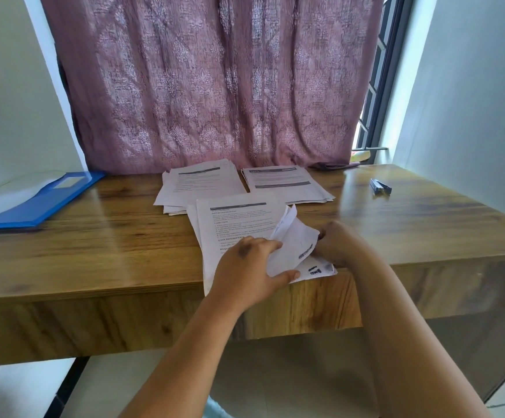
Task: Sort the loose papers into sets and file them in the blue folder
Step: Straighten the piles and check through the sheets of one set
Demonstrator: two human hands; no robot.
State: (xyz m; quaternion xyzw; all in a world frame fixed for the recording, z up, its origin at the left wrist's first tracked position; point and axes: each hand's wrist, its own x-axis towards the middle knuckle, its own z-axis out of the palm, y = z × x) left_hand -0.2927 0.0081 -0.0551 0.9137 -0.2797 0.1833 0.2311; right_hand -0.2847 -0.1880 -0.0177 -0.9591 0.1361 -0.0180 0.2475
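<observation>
A glossy wooden desk [100, 236] with a thick front edge carries all the work items. A mauve patterned curtain [209, 86] hangs behind its far edge, and a dark barred window frame [377, 86] shows at the curtain's right side. Pale walls close in on the left and right.

An open blue plastic folder [31, 203] with a clear inner pocket lies at the far left of the desk, well apart from the papers. A small dark stapler-like object [380, 187] lies at the far right; its type cannot be confirmed.

Two stacks of white printed sheets lie side by side at the far centre: the left far stack [197, 185], loosely fanned, and the right far stack [284, 184], squarer. Both carry a dark header bar; their text is too small to read.

The near stack of white printed papers [230, 224] lies at the near edge of the desk, partly overhanging it, and overlaps the near edge of the left far stack. The headings "TASK DESCRIPTION" and what appears to be "TASK GOAL" are legible; other lines are blurred.

The left hand [251, 267] rests on the near stack, fingers curled over the lifted, curled-back sheets [290, 239], thumb beneath. The right hand [340, 242] grips the same bundle at its right edge. The hands cover the lower half of the top page. Bold dark lettering on the lifted corner is unreadable
</observation>
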